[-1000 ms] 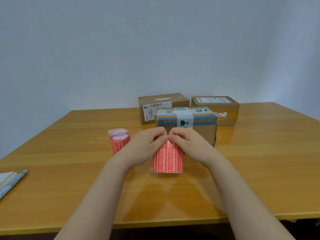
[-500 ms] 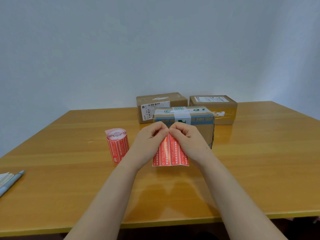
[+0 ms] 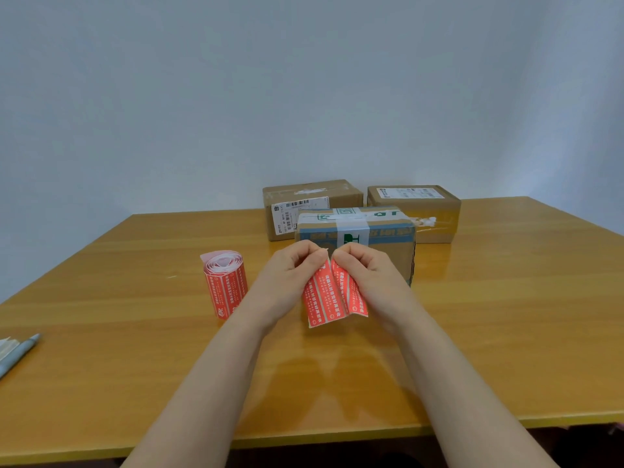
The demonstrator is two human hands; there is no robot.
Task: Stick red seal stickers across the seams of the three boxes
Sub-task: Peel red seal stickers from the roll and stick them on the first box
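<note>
In the head view, your left hand (image 3: 287, 275) and right hand (image 3: 368, 275) meet just in front of the taped box (image 3: 381, 231), with the knuckles almost touching. Both sets of fingers (image 3: 315, 255) are curled and pinch the top edge of the sticker strip (image 3: 329, 298). The left hand grasps the strip's left upper corner and the right hand its right upper corner. The strip hangs down below your fingertips against the taped box's near face. It is creased down the middle, so its two red printed halves splay apart at the top. Its lower edge is close above the counter (image 3: 506, 298), and you cannot tell whether it touches.

The roll of red stickers (image 3: 225, 282) stands upright on the counter, left of the taped box and apart from your left hand. Behind the taped box, the box with the barcode label (image 3: 310, 197) sits to the left and the box with the white label (image 3: 418, 204) to the right. A pen (image 3: 18, 352) lies far left of the taped box, at the frame's edge.
</note>
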